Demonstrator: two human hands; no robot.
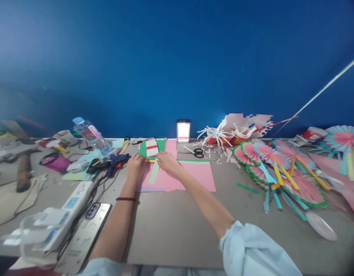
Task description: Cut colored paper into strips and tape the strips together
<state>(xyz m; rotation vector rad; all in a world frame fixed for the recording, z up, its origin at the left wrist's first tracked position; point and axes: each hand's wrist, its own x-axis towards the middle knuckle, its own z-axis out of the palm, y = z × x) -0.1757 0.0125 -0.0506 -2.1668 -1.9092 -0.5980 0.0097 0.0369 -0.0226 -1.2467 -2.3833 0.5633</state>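
A sheet of pink paper [194,174] lies on the grey table before me, with green and purple paper edges showing under it. My right hand [167,162] reaches over the sheet, its fingers closed at the upper end of a light green paper strip [154,174]. At the sheet's upper left corner is my left hand [135,165], fingers bent together; what they grip, if anything, is too small to make out. Just beyond both hands, a white and red packet [152,148] rests on green paper [142,150].
Left are a blue glue gun [116,163], power strip [70,211], phone [86,237], bottle [92,134] and hammer [23,168]. Black scissors [198,153] lie beyond the sheet, near a lit screen [183,131]. Pleated paper fans [303,184] and a white spoon-like piece [321,225] lie right.
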